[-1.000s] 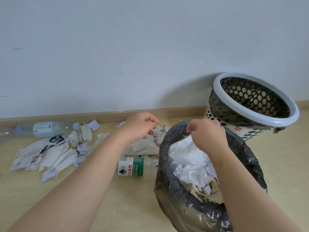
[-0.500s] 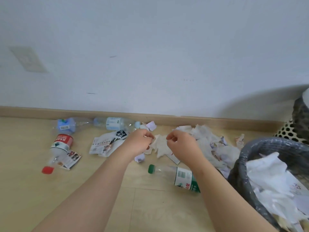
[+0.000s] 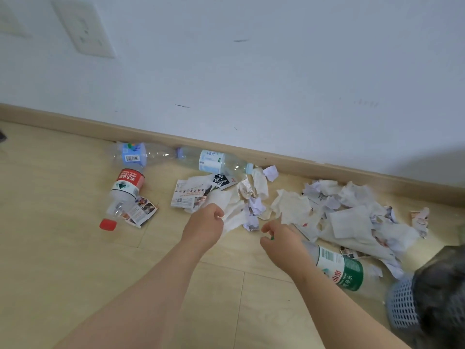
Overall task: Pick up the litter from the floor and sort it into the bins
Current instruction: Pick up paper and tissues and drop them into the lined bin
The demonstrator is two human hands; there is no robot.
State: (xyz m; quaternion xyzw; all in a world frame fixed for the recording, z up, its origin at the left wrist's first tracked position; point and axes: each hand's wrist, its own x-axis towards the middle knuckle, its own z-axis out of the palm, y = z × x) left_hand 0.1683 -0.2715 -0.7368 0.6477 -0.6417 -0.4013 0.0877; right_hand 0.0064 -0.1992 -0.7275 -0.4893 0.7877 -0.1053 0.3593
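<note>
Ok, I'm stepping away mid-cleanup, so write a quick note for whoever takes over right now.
Left hand pinches a white tissue lying on the floor. Right hand hovers by the paper heap, grip unclear.
Unsorted: blue-label bottle, pale-label bottle, red-label bottle, green-label bottle.
Lined bin at lower right, contents out of view.
Left: all paper and bottles.

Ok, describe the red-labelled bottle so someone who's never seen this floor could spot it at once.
Follow the baseboard to the left end of the litter. Just in front of the blue-labelled bottle lying against it is the red-labelled bottle. It alone has a red label and a red cap; the other bottles show blue or green.
</note>
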